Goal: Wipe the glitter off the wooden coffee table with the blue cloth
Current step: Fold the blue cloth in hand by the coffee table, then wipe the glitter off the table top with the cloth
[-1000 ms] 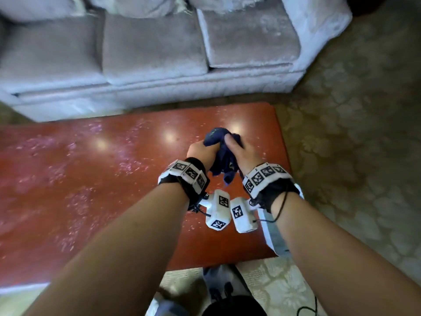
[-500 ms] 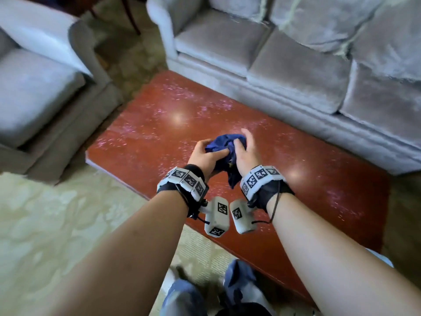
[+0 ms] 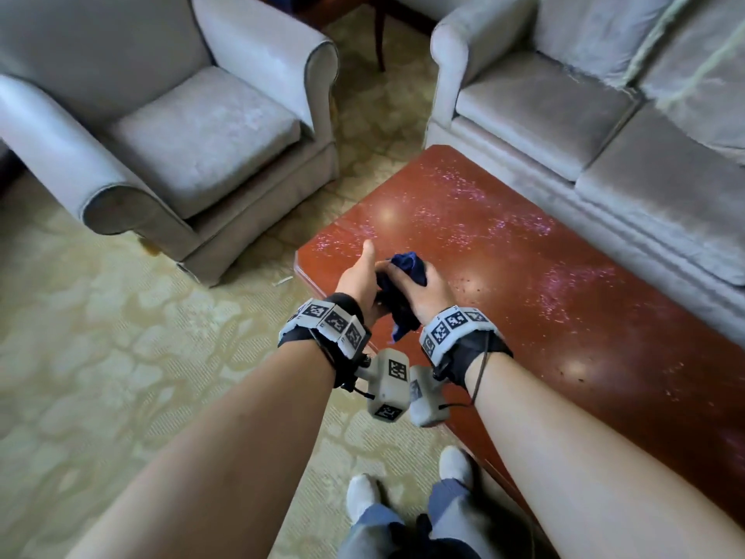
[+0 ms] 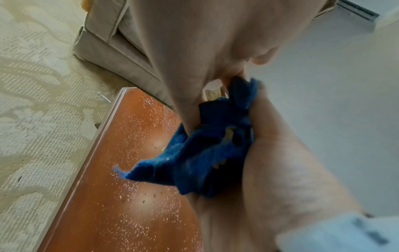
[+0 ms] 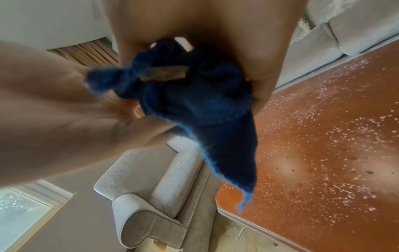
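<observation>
The dark blue cloth [image 3: 407, 268] is bunched up between both hands, above the left end of the red-brown wooden coffee table [image 3: 604, 357]. My right hand [image 3: 417, 278] grips the bundle, fingers curled over its top. My left hand [image 3: 373, 272] holds it from the left side with the thumb pointing up. A corner of the cloth [image 4: 207, 153] hangs down over the table [image 4: 121, 204] without touching it. Pale pink glitter [image 3: 483, 219] is scattered across the tabletop, thick towards the sofa side. In the right wrist view the cloth [image 5: 194, 102] fills the palm above the speckled table [image 5: 323, 136].
A grey armchair [image 3: 181, 135] stands left of the table's end, a grey sofa [image 3: 604, 115] runs along its far side. Cream patterned carpet [image 3: 100, 357] covers the floor. My feet in white socks [image 3: 363, 494] stand at the table's near edge.
The view has swung from the table's right end to its left end, bringing the armchair in. Both hands kept the bunched cloth; the left thumb has lifted off it.
</observation>
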Available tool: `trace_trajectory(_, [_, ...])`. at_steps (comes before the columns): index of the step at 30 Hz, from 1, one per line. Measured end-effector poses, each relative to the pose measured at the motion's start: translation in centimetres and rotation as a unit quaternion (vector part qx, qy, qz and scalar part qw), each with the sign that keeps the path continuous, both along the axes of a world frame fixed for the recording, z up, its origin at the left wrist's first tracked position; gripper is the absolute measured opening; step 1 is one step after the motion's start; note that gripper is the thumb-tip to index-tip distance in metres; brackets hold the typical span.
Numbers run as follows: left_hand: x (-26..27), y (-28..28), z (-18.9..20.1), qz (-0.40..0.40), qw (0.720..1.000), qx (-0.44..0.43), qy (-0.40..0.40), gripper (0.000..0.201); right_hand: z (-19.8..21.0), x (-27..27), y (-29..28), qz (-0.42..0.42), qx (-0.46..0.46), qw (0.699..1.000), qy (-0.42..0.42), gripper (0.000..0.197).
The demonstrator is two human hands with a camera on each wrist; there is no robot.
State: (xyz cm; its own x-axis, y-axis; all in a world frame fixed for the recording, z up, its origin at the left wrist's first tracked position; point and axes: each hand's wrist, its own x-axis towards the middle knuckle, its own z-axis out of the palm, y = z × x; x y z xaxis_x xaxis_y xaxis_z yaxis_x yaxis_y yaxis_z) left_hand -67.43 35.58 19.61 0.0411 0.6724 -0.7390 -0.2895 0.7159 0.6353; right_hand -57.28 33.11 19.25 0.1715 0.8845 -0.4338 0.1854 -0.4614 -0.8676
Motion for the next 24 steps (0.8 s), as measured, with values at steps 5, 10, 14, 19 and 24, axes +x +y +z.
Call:
trace_trajectory(5, [-2.2, 3.6, -1.7, -0.052, 0.999, -0.014, -0.002, 0.062, -1.6, -1.3, 4.0, -0.049, -0.011, 0.999, -0.012, 0.025])
trace_trajectory(10, [-3.2, 10.1, -3.3, -0.098, 0.99, -0.008, 0.101, 0.053, -4.8, -0.2, 10.8, -0.086, -0.023, 0.995, -0.047, 0.022])
trace_trajectory(14, [-5.1, 16.3, -7.1, -0.135, 0.953, 0.016, 0.27, 0.053, -8.4, 0.8, 16.6, -0.1, -0.049, 0.992, -0.055, 0.026])
trace_trajectory(19, [-9.1, 21.1, -13.9, -0.179, 0.896, 0.009, 0.407, 0.046, -14.2, 0.1, 21.2, -0.065, -0.092, 0.99, -0.088, 0.016])
trace_trajectory(24, [-13.0, 22.4, -19.9, -0.226, 0.86, -0.035, 0.457, 0.05, -19.1, -3.1, 22.6, -0.003, -0.123, 0.984, -0.127, 0.021])
